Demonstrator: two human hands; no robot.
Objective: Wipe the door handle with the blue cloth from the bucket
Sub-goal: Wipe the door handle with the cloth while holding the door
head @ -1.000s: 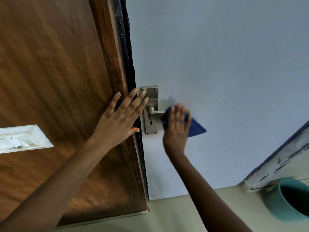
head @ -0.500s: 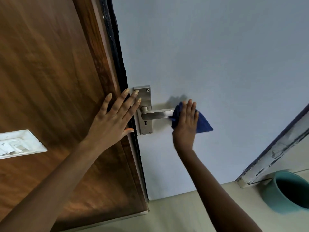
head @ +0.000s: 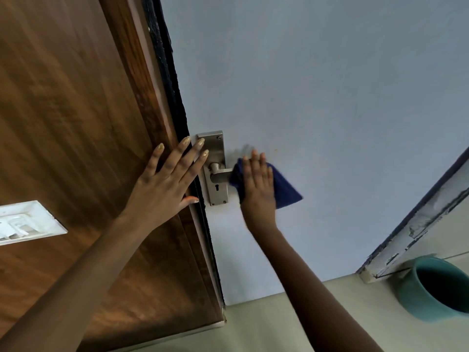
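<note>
A silver lever door handle [head: 220, 174] on a metal backplate sits at the left edge of a pale blue-grey door [head: 317, 110]. My right hand [head: 257, 184] presses the dark blue cloth [head: 285, 190] over the lever, hiding most of it; only the stub near the backplate shows. The cloth's corner sticks out to the right of my hand. My left hand [head: 166, 181] lies flat with fingers spread on the brown wooden frame beside the door edge, its fingertips reaching the backplate.
A teal bucket [head: 436, 288] stands on the floor at lower right, next to a chipped white frame [head: 416, 224]. A white switch plate [head: 25, 222] is fixed on the wooden panel [head: 63, 110] at the left. Pale floor runs along the bottom.
My right hand with the cloth has slid back left along the lever toward the backplate, after sliding out to its tip half a second ago. My left hand stays flat on the frame.
</note>
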